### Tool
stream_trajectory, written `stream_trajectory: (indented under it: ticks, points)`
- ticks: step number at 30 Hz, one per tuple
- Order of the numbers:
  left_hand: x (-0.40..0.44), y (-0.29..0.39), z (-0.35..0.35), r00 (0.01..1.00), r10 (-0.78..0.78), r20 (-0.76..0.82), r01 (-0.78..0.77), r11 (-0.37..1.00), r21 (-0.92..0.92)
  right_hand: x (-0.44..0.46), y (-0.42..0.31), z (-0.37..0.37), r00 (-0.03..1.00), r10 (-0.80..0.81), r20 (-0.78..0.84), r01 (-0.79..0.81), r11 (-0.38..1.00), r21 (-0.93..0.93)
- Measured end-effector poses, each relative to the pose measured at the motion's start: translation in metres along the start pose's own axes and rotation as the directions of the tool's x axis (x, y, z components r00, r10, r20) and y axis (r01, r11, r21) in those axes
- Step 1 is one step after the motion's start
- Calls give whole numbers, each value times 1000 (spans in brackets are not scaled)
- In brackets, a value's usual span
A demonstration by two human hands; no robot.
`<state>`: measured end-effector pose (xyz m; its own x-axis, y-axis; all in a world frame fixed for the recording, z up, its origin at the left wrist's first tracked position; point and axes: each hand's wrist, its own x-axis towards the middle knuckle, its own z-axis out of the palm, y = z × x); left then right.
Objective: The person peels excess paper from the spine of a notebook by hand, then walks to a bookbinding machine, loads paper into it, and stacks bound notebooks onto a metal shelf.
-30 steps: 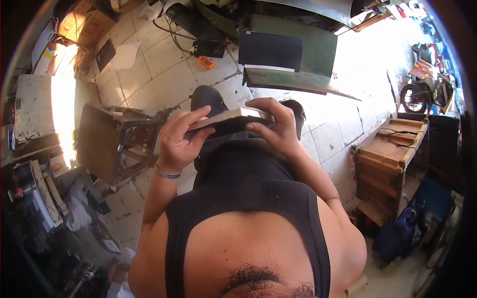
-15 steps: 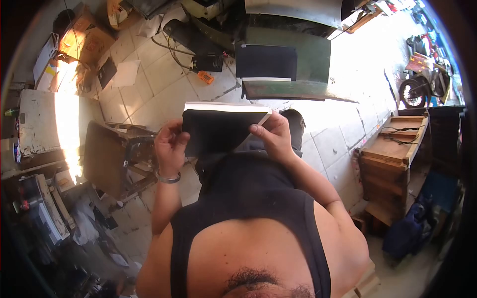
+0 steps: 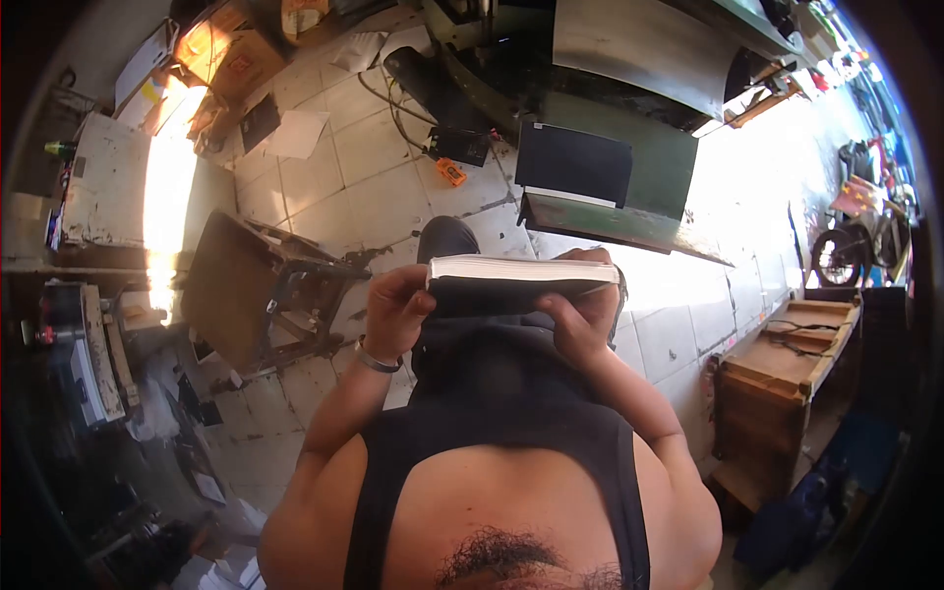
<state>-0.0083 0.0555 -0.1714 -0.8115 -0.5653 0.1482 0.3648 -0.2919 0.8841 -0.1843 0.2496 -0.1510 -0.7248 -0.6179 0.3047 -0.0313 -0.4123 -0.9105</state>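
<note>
A thick book (image 3: 492,295) with a black cover is held in front of my body, its white page edges turned up toward the camera. My left hand (image 3: 398,307) grips its left end, fingers curled around the corner and thumb near the cover. At the right end, my right hand (image 3: 585,317) clasps it, with the thumb pressed on the black cover and the fingertips over the far side. Ahead of the hands, a flat black sheet or cover (image 3: 574,162) with a white strip along its near edge lies on a green machine table (image 3: 669,187).
Left of me stands a brown chair (image 3: 226,285), with a pale sunlit table (image 3: 108,187) behind it. An orange object (image 3: 450,172) is on the tiled floor. To the right is a wooden cabinet (image 3: 762,383); a motorbike (image 3: 846,251) stands beyond it.
The book has tilted, so its page edges face up more and less of the black cover shows. My right hand has shifted its hold at the right end. The camera view has swung.
</note>
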Motion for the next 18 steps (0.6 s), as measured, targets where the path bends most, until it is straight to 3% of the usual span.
stream_trajectory:
  ticks: [1, 5, 8, 11, 14, 17, 18]
  points:
    - [0, 0, 0, 1000, -3, 2, 3, 1000, -14, -4, -2, 0, 998, 55, -11, -55, 998, 9]
    - [3, 6, 1, 999, -22, 30, 24, 998, -60, 1, -10, 5, 997, -65, 38, 66, 998, -21]
    - [4, 8, 3, 999, 1, 42, 0, 1000, -30, 0, -13, 7, 998, -55, 12, 55, 998, -12]
    - [5, 4, 3, 999, 28, 34, -28, 999, 18, -1, -14, 3, 991, -122, 62, 132, 971, -201]
    - [8, 5, 6, 997, 69, 46, -75, 988, 138, -1, -19, 9, 968, -233, 95, 250, 929, -272]
    - [16, 21, 36, 946, 324, -24, -312, 925, 216, 0, -10, 11, 938, -335, 89, 346, 917, -196]
    - [17, 24, 34, 931, 363, 38, -360, 895, 263, -1, -8, 12, 929, -361, 77, 369, 913, -173]
